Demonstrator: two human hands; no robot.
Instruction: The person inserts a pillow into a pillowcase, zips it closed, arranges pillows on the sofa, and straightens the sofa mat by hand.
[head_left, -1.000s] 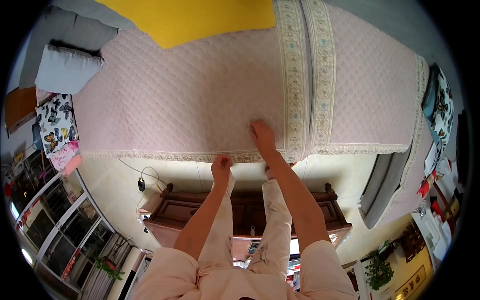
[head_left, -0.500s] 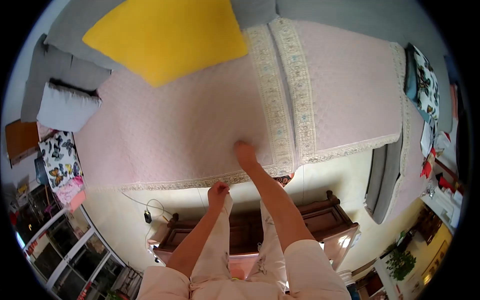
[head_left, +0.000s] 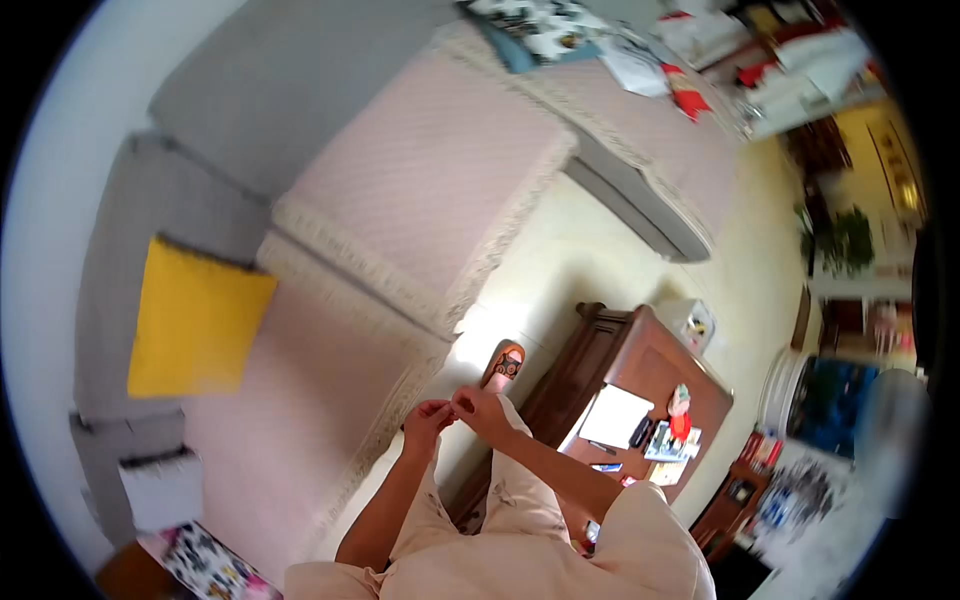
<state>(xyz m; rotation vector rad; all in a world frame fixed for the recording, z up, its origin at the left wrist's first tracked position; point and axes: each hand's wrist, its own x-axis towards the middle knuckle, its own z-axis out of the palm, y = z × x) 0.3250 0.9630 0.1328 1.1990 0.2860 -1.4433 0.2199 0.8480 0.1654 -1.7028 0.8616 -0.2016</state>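
Observation:
My left hand [head_left: 428,420] and my right hand [head_left: 480,412] meet in front of my legs, their fingertips pinched close together. Whatever is between the fingers, if anything, is too small to tell. Both hands are above the floor strip beside the sofa, near the fringed edge of its pink quilted cover [head_left: 420,165]. Just beyond my right hand shows my foot in a patterned slipper [head_left: 507,362]. On the sofa, a yellow cushion [head_left: 195,325] leans against the grey backrest [head_left: 135,255].
A dark wooden coffee table [head_left: 690,350] stands at my right, with white paper [head_left: 615,418], pens and a small red-clothed figurine [head_left: 680,410] on it. A pale cushion [head_left: 162,490] lies at the sofa's left end. Behind the table sits a white bin [head_left: 688,322].
My view has swung to the right, bringing the coffee table top into sight. My right hand has left the sofa cover and come together with my left hand.

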